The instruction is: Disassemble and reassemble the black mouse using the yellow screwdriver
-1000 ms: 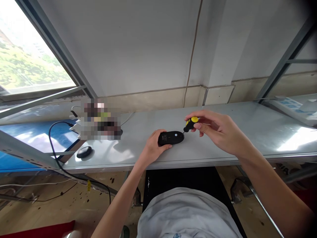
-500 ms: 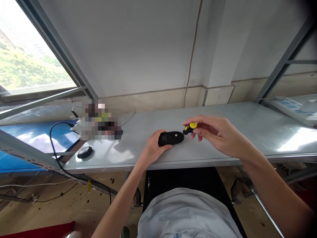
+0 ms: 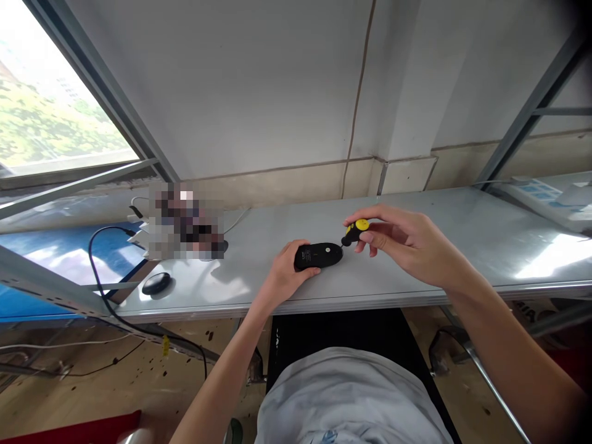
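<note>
A black computer mouse (image 3: pixel 319 254) lies upside down on the grey metal table (image 3: pixel 462 246). My left hand (image 3: pixel 282 274) grips its near left end and holds it in place. My right hand (image 3: pixel 407 243) pinches a short screwdriver (image 3: pixel 355 232) with a black and yellow handle. The screwdriver's tip points down at the mouse's right end; the contact itself is too small to make out.
A black oval part (image 3: pixel 156 283) lies near the table's left front corner. A blurred cluster of objects (image 3: pixel 185 221) with white cables sits at the back left. A black cable (image 3: pixel 106 296) hangs off the left edge. Metal frame posts (image 3: pixel 527 117) rise at the right.
My right hand dipped, laying the screwdriver flatter, then rose and tilted it upright against the mouse's right end. My left hand kept hold of the mouse.
</note>
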`<state>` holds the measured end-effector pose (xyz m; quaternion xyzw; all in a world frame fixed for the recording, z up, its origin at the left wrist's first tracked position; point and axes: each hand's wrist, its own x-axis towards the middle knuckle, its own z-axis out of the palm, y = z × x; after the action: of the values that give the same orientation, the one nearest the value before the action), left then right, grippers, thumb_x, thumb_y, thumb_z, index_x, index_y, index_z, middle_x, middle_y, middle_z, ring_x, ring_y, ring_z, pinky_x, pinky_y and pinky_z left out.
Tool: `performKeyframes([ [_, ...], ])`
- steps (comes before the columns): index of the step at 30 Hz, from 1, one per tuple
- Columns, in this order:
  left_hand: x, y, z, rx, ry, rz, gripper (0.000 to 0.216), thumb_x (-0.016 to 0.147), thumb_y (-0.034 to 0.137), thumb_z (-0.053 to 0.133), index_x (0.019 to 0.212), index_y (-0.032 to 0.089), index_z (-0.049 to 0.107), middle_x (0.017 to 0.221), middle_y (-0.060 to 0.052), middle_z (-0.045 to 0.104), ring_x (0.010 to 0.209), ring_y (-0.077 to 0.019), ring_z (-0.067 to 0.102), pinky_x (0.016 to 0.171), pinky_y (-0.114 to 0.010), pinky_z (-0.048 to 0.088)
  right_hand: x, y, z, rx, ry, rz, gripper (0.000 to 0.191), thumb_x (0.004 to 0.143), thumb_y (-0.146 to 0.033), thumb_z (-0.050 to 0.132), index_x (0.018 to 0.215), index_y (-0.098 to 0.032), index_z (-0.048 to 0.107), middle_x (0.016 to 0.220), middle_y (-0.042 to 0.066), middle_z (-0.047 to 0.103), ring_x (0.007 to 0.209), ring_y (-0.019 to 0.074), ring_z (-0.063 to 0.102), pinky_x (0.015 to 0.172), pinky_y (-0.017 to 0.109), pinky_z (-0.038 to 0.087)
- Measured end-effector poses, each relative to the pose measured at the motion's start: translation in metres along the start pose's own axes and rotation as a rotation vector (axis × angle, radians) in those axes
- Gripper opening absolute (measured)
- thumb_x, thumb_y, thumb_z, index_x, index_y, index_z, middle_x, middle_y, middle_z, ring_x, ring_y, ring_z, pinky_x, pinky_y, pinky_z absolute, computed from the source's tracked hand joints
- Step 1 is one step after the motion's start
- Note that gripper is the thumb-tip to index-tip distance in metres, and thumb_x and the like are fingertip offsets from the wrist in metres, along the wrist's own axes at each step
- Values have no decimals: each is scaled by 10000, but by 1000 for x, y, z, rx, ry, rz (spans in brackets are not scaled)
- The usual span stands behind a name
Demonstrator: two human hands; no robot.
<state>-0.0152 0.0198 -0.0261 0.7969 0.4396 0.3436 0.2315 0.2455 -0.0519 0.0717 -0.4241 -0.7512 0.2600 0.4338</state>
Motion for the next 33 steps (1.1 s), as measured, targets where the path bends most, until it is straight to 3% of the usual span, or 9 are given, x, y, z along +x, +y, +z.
performKeyframes([
  [13,0,0,0,-15,-6,-5,487,837,300,794,1263,251,564,1238,-26,639,1090,-229,610,983,-370,489,-2,-2,1,-9,45,41,258,897,-468,761,1115,-332,731,1045,5,724,835,182,676,768,351,571],
  [20,0,-1,1,-12,-11,1,478,851,317,773,1274,252,558,1237,-39,634,1078,-231,610,941,-364,506,1,2,1,20,-11,10,246,942,-488,694,1126,-337,757,1104,32,712,844,199,664,724,366,559],
  [28,-1,0,0,-8,-13,-5,474,861,330,764,1283,255,559,1249,-42,627,1081,-238,607,918,-362,514,-3,-2,2,50,-95,15,277,1015,-443,587,1256,-316,639,1253,51,683,872,209,713,717,371,596],
  [33,-1,0,0,-9,-9,-9,490,858,342,777,1288,258,558,1256,-35,625,1086,-234,606,958,-370,499,-4,-5,3,70,-81,42,279,993,-451,625,1235,-316,661,1174,48,703,952,237,716,738,373,612],
])
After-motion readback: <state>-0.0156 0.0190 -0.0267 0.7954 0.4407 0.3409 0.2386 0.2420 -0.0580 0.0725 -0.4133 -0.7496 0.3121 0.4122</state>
